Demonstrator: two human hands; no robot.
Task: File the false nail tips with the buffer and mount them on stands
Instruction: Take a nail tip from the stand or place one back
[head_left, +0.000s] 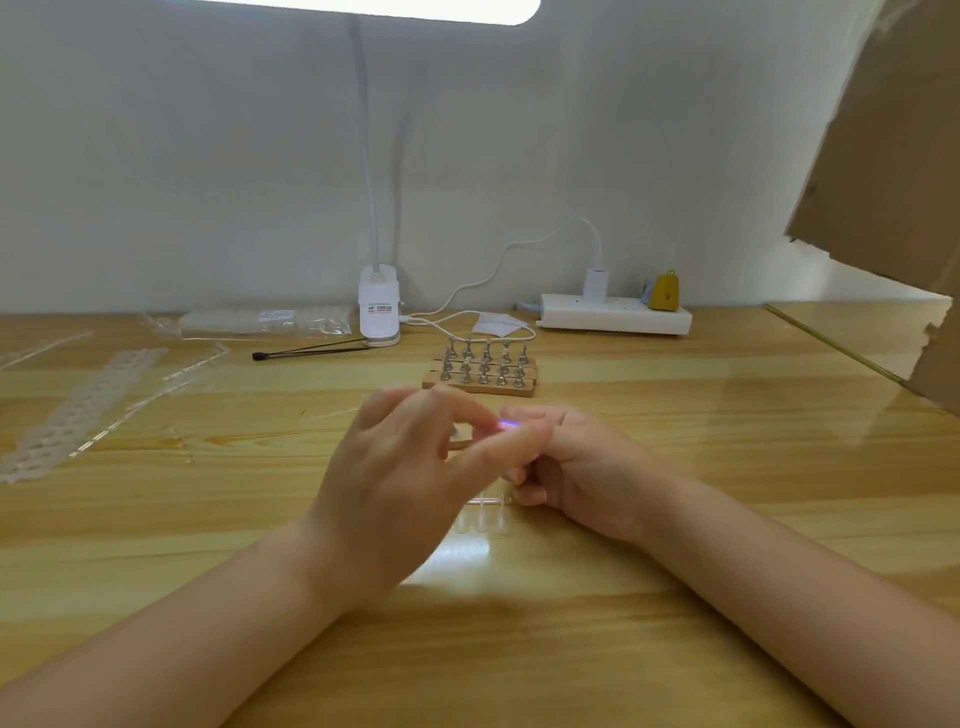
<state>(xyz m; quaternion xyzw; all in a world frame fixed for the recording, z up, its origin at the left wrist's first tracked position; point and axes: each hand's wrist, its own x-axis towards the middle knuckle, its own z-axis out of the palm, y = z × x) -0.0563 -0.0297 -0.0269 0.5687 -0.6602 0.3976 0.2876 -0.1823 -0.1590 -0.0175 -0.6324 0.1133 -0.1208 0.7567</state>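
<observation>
Right now the wooden table (675, 597) is taking up most of the room's view, with a torn cardboard sheet (893, 156) leaning in at the far right. A white clip lamp (379, 309) is standing at the back edge, its neck rising to the lit head overhead, and a white power strip (615, 314) is lying to its right with a small yellow object (666, 292) sitting on it. Clear plastic strips (78, 405) are lying spread at the left, a clear bag (265, 322) is resting behind them, and a thin black tool (311, 349) is lying just in front of the lamp.

Nearer the middle, the wooden rack of metal stands (483, 371) is sitting just beyond the hands. The left hand (400, 483) is hovering with its thumb and forefinger pinched together, and the right hand (576, 467) is curling its fingers beside it; between their fingertips a small purple-lit piece (508, 425) is being held, too blurred for me to name or to say which hand is gripping it. Beneath the hands, a clear strip of false nail tips (483, 514) is lying on the table.
</observation>
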